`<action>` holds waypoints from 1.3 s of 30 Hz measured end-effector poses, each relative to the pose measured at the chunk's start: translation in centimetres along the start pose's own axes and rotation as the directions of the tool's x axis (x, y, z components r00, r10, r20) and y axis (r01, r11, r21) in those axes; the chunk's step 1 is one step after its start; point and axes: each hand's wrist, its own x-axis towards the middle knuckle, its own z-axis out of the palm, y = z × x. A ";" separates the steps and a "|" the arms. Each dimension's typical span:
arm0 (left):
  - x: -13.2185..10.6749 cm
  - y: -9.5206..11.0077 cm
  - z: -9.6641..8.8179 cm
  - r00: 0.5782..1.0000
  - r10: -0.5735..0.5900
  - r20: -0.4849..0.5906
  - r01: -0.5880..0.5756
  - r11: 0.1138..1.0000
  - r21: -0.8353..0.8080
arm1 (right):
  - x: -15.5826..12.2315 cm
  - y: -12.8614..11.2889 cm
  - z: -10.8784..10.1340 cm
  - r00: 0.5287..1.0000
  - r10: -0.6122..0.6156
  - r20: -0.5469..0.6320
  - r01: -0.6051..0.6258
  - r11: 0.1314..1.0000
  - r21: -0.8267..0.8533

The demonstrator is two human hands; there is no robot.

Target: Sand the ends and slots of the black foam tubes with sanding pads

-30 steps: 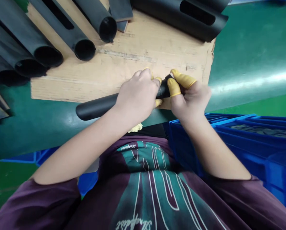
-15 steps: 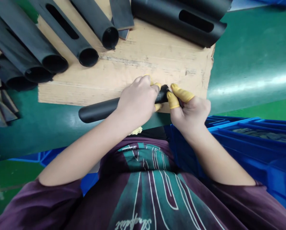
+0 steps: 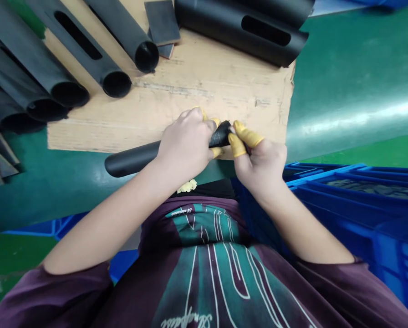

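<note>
A black tube [image 3: 133, 158] lies slanted along the near edge of the cardboard, its rounded left end reaching over the green table. My left hand [image 3: 186, 139] is wrapped round it from above, hiding its middle. Yellow finger cots cover several fingertips. At the tube's right end, my right hand [image 3: 258, 157] pinches with yellow-covered thumb and forefinger at the dark edge. Whether the fingers grip the tube's rim or a separate thin piece there cannot be made out. Faint pale marks show on the tube between my hands.
Several dark grey tubes [image 3: 77, 45] with slots lie at the left on the cardboard [image 3: 190, 82]. Flat dark pieces [image 3: 162, 22] rest behind. Larger black slotted tubes [image 3: 238, 27] lie at the back right. Blue crates [image 3: 344, 205] stand at the right, below the green table [image 3: 344, 91].
The whole view has shifted slightly, so everything appears a little further left. Both hands keep nearly the same grip, and slightly more of the tube's marked right end shows between them.
</note>
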 end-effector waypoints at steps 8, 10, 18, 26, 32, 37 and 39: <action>-0.1 0.1 -0.1 1.000 0.009 -0.007 -0.009 0.999 0.044 | -0.4 0.8 -0.7 0.988 -0.023 -0.155 0.034 0.997 0.067; -0.1 0.1 0.0 1.000 0.008 -0.006 -0.007 0.999 0.049 | 0.7 0.2 0.2 0.997 -0.057 -0.056 0.061 0.995 0.073; 0.0 0.1 -0.1 1.000 -0.001 -0.002 0.001 1.000 0.026 | 0.1 0.0 0.8 0.997 -0.072 0.022 0.069 0.993 0.100; -0.2 0.3 -0.3 1.000 0.016 0.004 -0.017 0.998 0.056 | 1.2 -0.2 0.3 0.999 -0.038 0.021 0.038 0.999 0.025; -0.2 0.0 -0.1 0.999 0.029 -0.022 -0.027 0.997 0.073 | 1.1 -0.7 0.1 0.993 0.005 0.115 -0.010 0.999 0.041; 0.1 0.1 -0.3 1.000 0.022 0.010 -0.022 0.997 0.074 | 0.6 -0.6 0.0 0.995 0.035 0.092 -0.039 0.999 0.037; 0.1 0.2 -0.4 1.000 0.023 0.003 -0.023 0.996 0.081 | 0.7 -0.5 0.1 0.993 0.049 0.109 -0.052 0.998 0.026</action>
